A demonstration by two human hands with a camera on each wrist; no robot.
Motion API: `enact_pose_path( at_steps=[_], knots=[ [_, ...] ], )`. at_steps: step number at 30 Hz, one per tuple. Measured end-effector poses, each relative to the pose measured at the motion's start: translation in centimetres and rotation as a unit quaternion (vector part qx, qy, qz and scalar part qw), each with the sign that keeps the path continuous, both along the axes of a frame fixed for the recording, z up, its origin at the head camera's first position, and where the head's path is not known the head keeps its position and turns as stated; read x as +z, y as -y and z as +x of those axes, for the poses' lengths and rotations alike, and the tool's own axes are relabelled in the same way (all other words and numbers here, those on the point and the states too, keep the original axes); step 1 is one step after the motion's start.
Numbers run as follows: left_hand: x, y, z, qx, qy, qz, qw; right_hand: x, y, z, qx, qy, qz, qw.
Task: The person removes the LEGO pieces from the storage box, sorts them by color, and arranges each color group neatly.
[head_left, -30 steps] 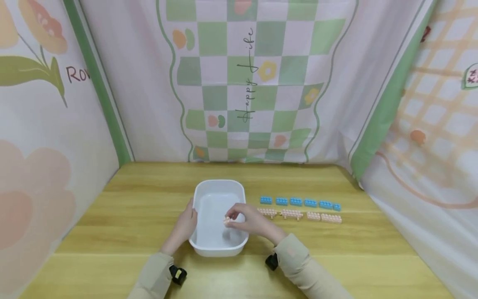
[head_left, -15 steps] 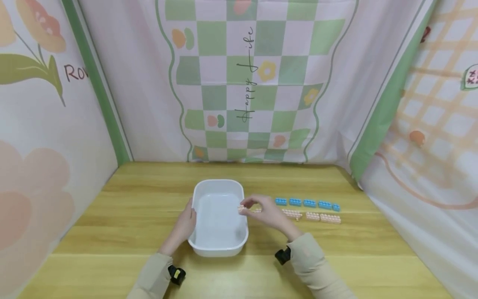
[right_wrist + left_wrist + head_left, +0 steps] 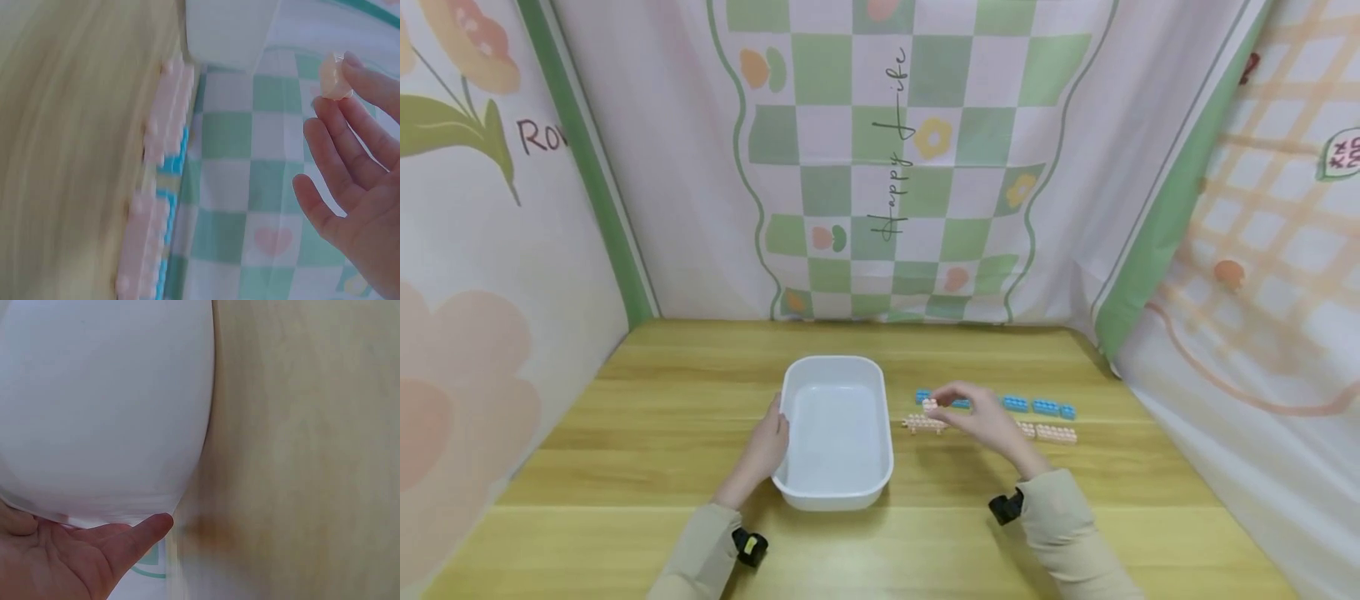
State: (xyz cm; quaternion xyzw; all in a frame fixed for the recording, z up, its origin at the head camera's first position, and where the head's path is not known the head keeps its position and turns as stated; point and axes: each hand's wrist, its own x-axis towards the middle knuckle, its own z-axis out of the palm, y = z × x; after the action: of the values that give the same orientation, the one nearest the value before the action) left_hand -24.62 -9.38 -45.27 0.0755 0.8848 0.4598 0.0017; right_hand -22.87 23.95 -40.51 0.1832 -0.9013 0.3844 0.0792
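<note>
My left hand (image 3: 767, 442) holds the left side of a white rectangular plastic basin (image 3: 833, 502), its thumb by the rim. In the left wrist view, the fingers of this hand (image 3: 81, 553) lie against the basin's outer wall (image 3: 106, 412). Raised off the table, my right hand (image 3: 985, 421) pinches a small pale pink toy brick (image 3: 929, 406) between thumb and fingertips. That brick (image 3: 335, 76) shows as a short piece in the right wrist view. Below the hand is a row of pink bricks (image 3: 923, 423), partly hidden by it.
A row of blue bricks (image 3: 1015, 404) lies behind the pink ones, right of the basin. More pink bricks (image 3: 1056, 434) sit at the row's right end. The wooden table (image 3: 925, 542) meets a patterned curtain (image 3: 887, 167) at the back.
My right hand has moved right from over the basin to above the brick rows, carrying the small pink brick. My left hand stays at the basin's left side. The head view has shifted slightly.
</note>
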Motion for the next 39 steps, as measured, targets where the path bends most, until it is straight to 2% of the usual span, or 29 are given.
enact_pose_path(
  at_steps=[7, 20, 26, 32, 36, 39],
  knots=[
    [0.0, 0.0, 0.1, 0.0, 0.003, -0.004, 1.0, 0.1, -3.4, 0.4, -0.039, 0.015, 0.005, 0.9991],
    [0.1, 0.1, -0.1, 0.0, 0.006, -0.004, 1.0, 0.2, -10.1, 1.9, -0.115, 0.005, 0.033, 0.9928],
    [0.1, 0.2, 0.0, -0.001, 0.005, -0.006, 1.0, 0.3, -13.0, 2.5, -0.138, -0.001, 0.053, 0.989],
    [0.2, 0.2, 0.0, -0.004, -0.003, -0.012, 0.9999, 0.0, -15.1, 3.0, -0.156, 0.015, 0.067, 0.9853],
    [0.3, 0.2, 0.2, -0.004, -0.004, -0.014, 0.9999, -0.3, -16.4, 3.4, -0.16, 0.033, 0.065, 0.9843],
    [0.3, 0.2, 0.2, -0.003, -0.004, -0.013, 0.9999, -0.5, -17.3, 3.5, -0.153, 0.022, 0.059, 0.9862]
  ],
)
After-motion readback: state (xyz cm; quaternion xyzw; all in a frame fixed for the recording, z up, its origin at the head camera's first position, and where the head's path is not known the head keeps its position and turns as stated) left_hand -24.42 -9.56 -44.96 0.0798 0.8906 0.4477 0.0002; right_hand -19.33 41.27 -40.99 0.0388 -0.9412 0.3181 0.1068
